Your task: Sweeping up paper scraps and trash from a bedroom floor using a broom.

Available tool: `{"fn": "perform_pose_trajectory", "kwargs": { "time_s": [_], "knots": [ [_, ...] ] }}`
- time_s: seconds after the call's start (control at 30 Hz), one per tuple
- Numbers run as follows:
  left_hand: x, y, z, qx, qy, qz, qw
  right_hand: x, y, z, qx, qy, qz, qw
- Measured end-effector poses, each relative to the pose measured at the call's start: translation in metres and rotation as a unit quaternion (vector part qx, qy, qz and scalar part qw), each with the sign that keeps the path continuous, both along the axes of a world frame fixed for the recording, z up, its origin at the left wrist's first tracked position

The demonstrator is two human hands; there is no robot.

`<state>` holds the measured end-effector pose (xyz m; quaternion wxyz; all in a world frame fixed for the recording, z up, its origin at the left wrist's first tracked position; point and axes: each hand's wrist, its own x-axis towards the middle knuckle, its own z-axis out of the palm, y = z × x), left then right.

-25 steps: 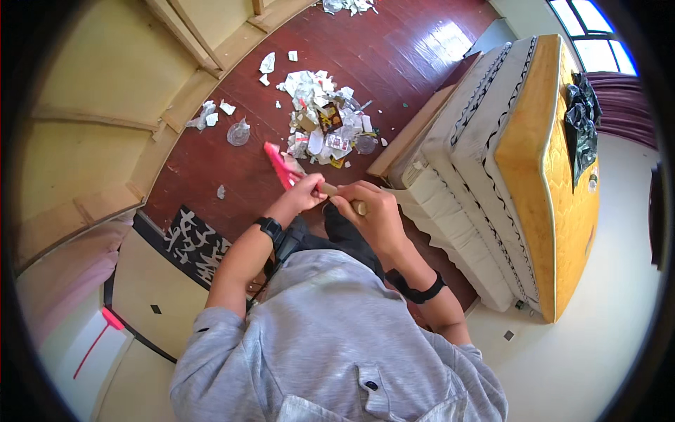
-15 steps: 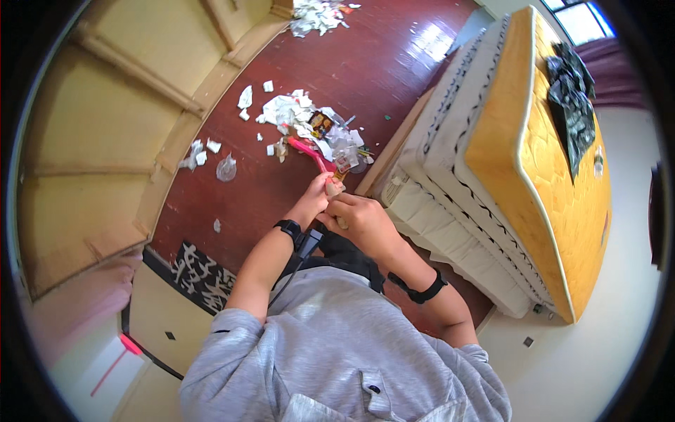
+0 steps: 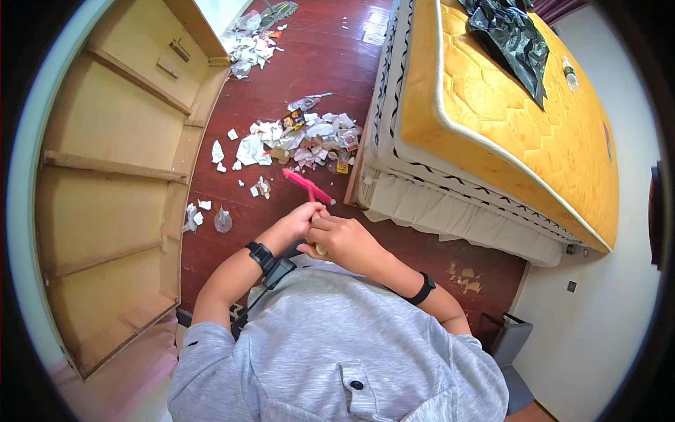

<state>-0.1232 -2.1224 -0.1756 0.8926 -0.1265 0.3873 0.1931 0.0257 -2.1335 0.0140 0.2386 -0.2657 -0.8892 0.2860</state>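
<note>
Both my hands are wrapped round the pale handle of a broom with a bright pink head (image 3: 307, 186). My left hand (image 3: 304, 216) grips it farther from my body, and my right hand (image 3: 341, 240) closes on the handle end just beside it. The broom head stands near the dark red floor, on the near side of a heap of litter (image 3: 316, 141). White paper scraps, clear plastic and a few coloured wrappers make up that heap. Bristles under the pink head cannot be made out.
Another litter pile (image 3: 252, 50) lies farther off. A clear plastic cup (image 3: 223, 220) and loose scraps lie at left, beside a wooden frame with crossbars (image 3: 112, 165). At right stand stacked mattresses with a yellow top (image 3: 485, 91), bearing a black plastic bag (image 3: 508, 43) and a clear bottle (image 3: 569, 74).
My view has turned, showing more of the bed. The broom head has come back from the heap's near edge and now lies apart from it. Both hands keep their hold.
</note>
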Motion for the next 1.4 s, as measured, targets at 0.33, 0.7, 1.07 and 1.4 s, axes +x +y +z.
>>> {"fn": "perform_pose_trajectory", "kwargs": {
  "time_s": [0.33, 0.7, 1.07, 1.4],
  "knots": [
    [0.007, 0.082, -0.040, -0.033, -0.120, 0.022, 0.992, -0.031, 0.058, -0.036, -0.006, -0.085, -0.072, 0.994],
    [-0.010, 0.184, -0.085, -0.035, -0.187, 0.186, 0.964, -0.081, 0.176, -0.021, -0.093, -0.115, -0.169, 0.975],
    [-0.031, 0.175, -0.090, -0.076, -0.210, 0.282, 0.933, -0.117, 0.190, -0.020, -0.014, -0.210, -0.017, 0.977],
    [-0.071, 0.138, -0.087, -0.068, -0.295, 0.337, 0.892, -0.151, 0.151, -0.034, 0.055, -0.185, 0.126, 0.973]
  ]
}}
